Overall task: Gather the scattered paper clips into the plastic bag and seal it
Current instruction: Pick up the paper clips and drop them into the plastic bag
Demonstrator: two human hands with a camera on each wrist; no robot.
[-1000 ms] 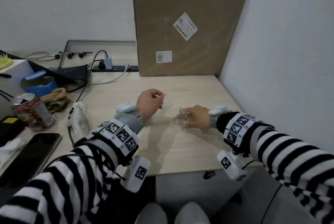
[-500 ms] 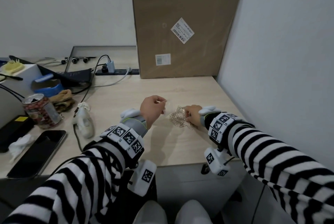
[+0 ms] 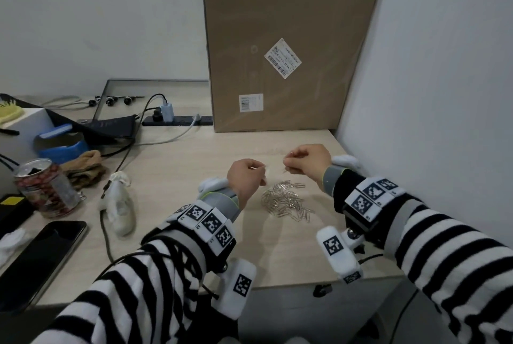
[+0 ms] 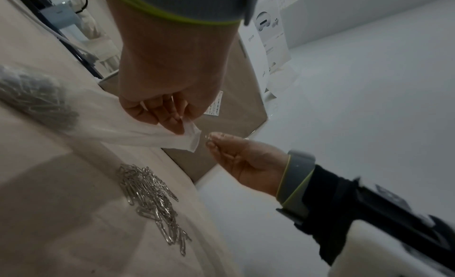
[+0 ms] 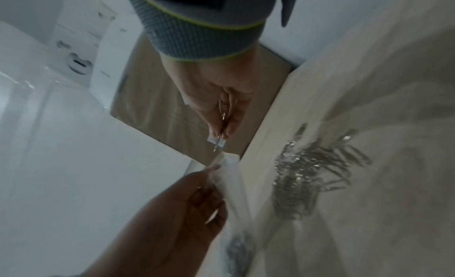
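A heap of silver paper clips lies on the pale wooden desk, also plain in the left wrist view as a paper clip pile and as the blurred clips. My left hand pinches the mouth of a small clear plastic bag, whose bottom holds several clips. My right hand is raised above the pile and pinches a few paper clips just beside the bag's mouth.
A tall cardboard box stands behind the hands against the right wall. To the left are a tin can, a black phone, a white crumpled cloth, cables and a power strip.
My right hand has lifted off the pile with a few clips and moved up toward the bag's mouth. The left hand keeps holding the bag.
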